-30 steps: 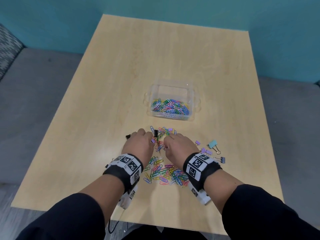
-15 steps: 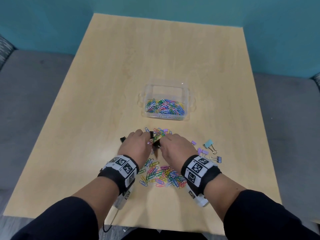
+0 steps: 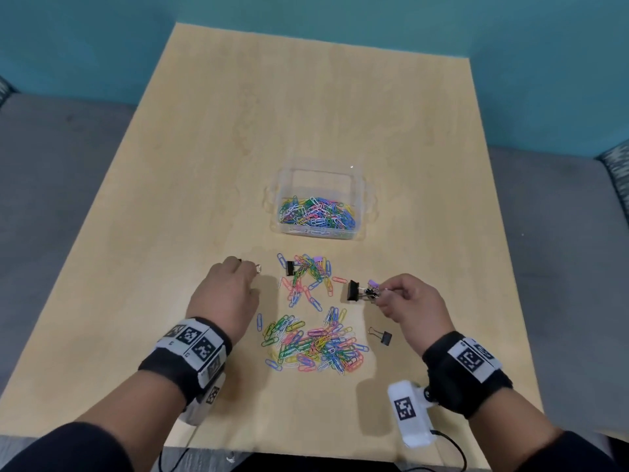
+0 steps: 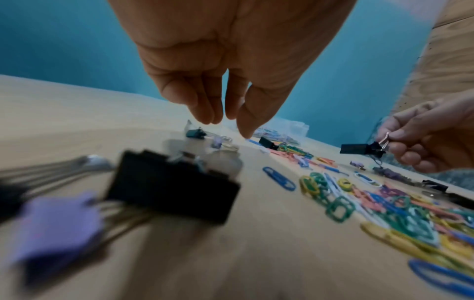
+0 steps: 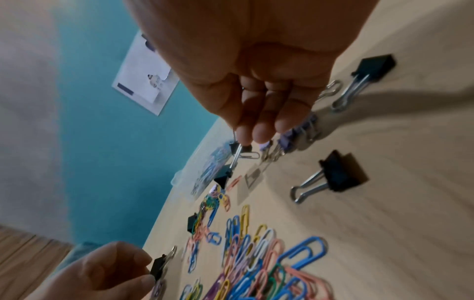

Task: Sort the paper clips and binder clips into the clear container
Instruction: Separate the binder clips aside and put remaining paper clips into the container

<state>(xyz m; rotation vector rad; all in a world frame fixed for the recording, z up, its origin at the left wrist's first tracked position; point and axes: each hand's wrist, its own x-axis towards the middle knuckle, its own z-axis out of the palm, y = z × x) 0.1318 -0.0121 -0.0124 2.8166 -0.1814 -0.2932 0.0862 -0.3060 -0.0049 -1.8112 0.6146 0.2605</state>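
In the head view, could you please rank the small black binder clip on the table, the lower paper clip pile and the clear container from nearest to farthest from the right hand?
From the right hand:
1. small black binder clip, just below the hand.
2. lower paper clip pile, toward the left.
3. clear container, at the far side.

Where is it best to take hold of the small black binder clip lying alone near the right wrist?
Probably pinch the small black binder clip by its two wire handles, coming from above: they lie folded together, pointing toward the paper clip pile, free of other clips.
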